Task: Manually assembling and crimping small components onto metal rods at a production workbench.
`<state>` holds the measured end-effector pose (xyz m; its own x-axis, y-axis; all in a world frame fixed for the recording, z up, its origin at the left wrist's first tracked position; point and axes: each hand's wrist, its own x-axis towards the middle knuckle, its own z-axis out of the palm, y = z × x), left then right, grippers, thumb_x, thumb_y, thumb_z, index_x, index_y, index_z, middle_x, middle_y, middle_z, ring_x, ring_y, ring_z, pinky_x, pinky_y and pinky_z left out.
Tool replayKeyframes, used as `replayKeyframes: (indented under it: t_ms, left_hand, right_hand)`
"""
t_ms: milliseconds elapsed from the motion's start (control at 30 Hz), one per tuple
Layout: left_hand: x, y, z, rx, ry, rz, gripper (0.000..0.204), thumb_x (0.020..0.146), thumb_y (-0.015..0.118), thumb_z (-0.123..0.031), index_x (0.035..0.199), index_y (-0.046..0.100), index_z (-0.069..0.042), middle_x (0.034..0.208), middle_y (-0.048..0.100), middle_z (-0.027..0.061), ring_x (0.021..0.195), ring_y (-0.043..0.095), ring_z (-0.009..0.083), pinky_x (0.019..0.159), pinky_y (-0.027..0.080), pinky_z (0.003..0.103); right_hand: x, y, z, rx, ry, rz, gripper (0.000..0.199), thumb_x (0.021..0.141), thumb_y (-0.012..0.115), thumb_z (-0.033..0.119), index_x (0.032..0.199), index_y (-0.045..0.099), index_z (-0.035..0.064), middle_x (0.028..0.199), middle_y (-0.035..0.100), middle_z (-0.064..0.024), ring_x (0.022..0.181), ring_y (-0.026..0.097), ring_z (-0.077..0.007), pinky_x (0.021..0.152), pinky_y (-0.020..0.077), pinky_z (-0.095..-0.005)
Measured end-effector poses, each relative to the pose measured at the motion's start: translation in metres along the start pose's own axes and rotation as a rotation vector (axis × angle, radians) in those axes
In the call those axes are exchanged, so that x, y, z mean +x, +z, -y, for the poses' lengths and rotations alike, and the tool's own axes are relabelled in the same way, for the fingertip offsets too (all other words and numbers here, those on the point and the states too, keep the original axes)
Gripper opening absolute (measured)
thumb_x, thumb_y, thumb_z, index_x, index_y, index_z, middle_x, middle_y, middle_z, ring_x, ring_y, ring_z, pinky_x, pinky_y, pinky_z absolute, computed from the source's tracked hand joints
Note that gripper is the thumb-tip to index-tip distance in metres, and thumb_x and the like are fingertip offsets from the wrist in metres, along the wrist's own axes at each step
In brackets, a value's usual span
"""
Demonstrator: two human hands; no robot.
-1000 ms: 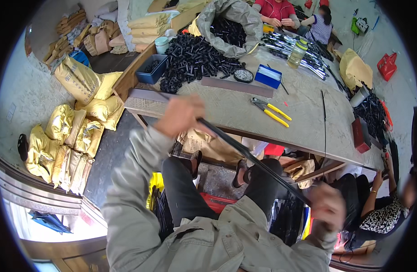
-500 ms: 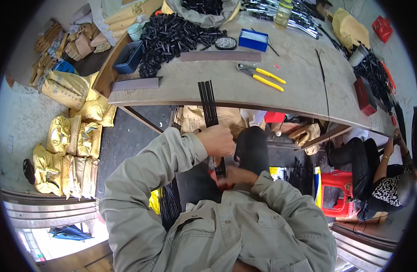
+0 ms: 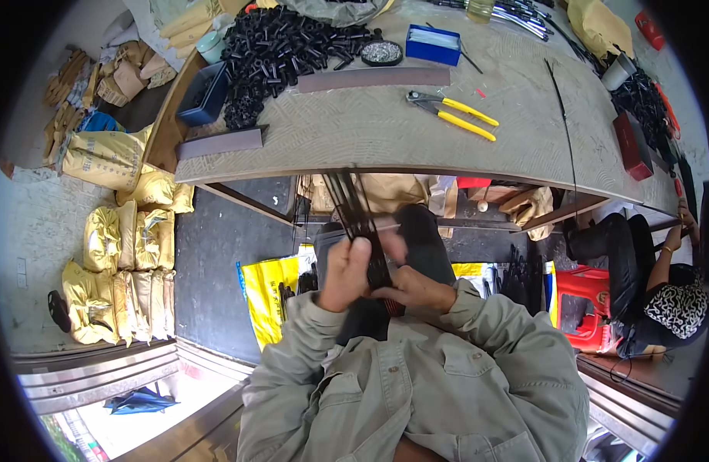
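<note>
A bundle of thin black rods (image 3: 345, 199) stands up above my lap, its top fanned out and smeared by motion. My left hand (image 3: 345, 275) closes on its left side, thumb laid along the rods. My right hand (image 3: 417, 289) wraps the lower part from the right; some of its fingers are blurred. The lower ends are mostly hidden by my hands. On the table beyond lie pliers (image 3: 454, 114) with yellow handles.
The table's near edge (image 3: 416, 174) runs just beyond the bundle. It carries a heap of black tubular parts (image 3: 281, 58), a blue box (image 3: 433, 45) and a flat bar (image 3: 373, 79). Yellow sacks (image 3: 104, 239) stand left; a red stool (image 3: 581, 300) and another person (image 3: 639, 269) are right.
The bundle has come down and closer to me. My left hand has shifted lower along with it, turning so the thumb shows. My right hand has risen nearer the left.
</note>
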<state>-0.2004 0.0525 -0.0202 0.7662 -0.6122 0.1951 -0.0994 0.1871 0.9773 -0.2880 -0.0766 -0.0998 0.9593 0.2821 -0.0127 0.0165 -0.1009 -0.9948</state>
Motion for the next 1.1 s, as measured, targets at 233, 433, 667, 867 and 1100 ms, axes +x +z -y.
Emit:
replayKeyframes:
  t_ms: [233, 433, 667, 867, 1100]
  left_hand:
    - [-0.002, 0.009, 0.019, -0.498, -0.063, 0.235, 0.038, 0.094, 0.039, -0.035, 0.1, 0.051, 0.001, 0.07, 0.054, 0.0067, 0.059, 0.053, 0.0134, 0.055, 0.044, 0.024]
    - [0.023, 0.006, 0.031, -0.481, -0.388, 0.088, 0.031, 0.095, 0.04, -0.029, 0.105, 0.048, 0.0, 0.073, 0.058, 0.0097, 0.059, 0.057, 0.017, 0.055, 0.047, 0.025]
    - [0.03, 0.0, 0.018, -0.44, -0.563, -0.056, 0.025, 0.093, 0.043, -0.022, 0.105, 0.05, 0.0, 0.085, 0.063, 0.0168, 0.064, 0.061, 0.0209, 0.056, 0.05, 0.029]
    - [0.028, 0.002, 0.025, -0.445, -0.469, -0.047, 0.026, 0.093, 0.044, -0.017, 0.106, 0.052, 0.004, 0.085, 0.064, 0.0146, 0.065, 0.061, 0.0159, 0.056, 0.048, 0.025]
    - [0.025, 0.008, 0.03, -0.388, -0.482, -0.061, 0.026, 0.093, 0.044, -0.017, 0.103, 0.053, 0.005, 0.08, 0.064, 0.0121, 0.059, 0.056, 0.0113, 0.053, 0.044, 0.023]
  right_hand:
    - [0.045, -0.095, 0.114, -0.207, -0.342, -0.194, 0.03, 0.085, 0.053, 0.006, 0.115, 0.053, 0.0042, 0.105, 0.06, -0.0132, 0.099, 0.058, -0.0272, 0.079, 0.0452, -0.0344]
    - [0.076, -0.104, 0.146, 0.061, -0.787, 0.326, 0.022, 0.081, 0.059, 0.006, 0.103, 0.061, 0.0022, 0.1, 0.063, -0.0097, 0.086, 0.061, -0.0202, 0.076, 0.0467, -0.0304]
    - [0.058, -0.093, 0.071, -0.338, -0.047, -0.287, 0.017, 0.078, 0.064, 0.016, 0.088, 0.062, 0.0017, 0.07, 0.06, -0.0093, 0.061, 0.054, -0.0121, 0.057, 0.0438, -0.0247]
    - [0.063, -0.117, 0.113, -0.713, -0.136, -0.275, 0.019, 0.08, 0.061, 0.019, 0.084, 0.058, 0.001, 0.076, 0.061, -0.0117, 0.066, 0.06, -0.0245, 0.059, 0.0456, -0.033]
    - [0.19, -0.217, 0.17, -1.281, -0.308, -0.306, 0.013, 0.078, 0.055, 0.012, 0.088, 0.058, 0.0047, 0.087, 0.059, -0.0114, 0.078, 0.058, -0.0339, 0.064, 0.0455, -0.0406]
